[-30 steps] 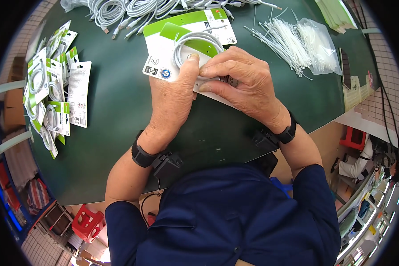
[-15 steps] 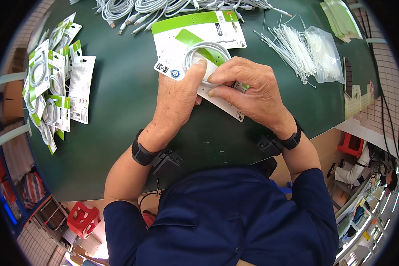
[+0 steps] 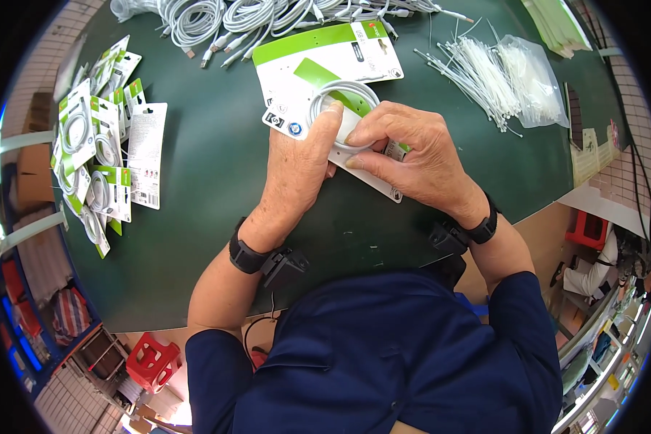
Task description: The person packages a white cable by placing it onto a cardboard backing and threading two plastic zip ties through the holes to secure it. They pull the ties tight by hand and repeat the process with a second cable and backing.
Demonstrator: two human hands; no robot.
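Shifted since the earliest frame: the lower corner of the held card (image 3: 350,121), now showing past the right hand (image 3: 419,148); both hands remain at the coil. Coil: one, pale cable (image 3: 343,85), lying on the card's face between the hands, over the counter (image 3: 210,239). Left hand (image 3: 296,163): closed on the card, thumb pressing the coil's near left side. Right hand: fingers (image 3: 376,130) pinched together at the coil's lower rim; what else they hold, cannot tell. Second card (image 3: 340,58): just beyond, partly overlapped. Handling, as judged: left thumb best kept firm so the turns stay flat and together; right pinch best kept close to the rim, pulling along the card rather than across it, lest it crease. Surroundings: cable heap (image 3: 253,18) at the far edge; white ties (image 3: 477,79), loose, touching a clear bag (image 3: 532,83) at right; packed cards (image 3: 79,137), piled at left.
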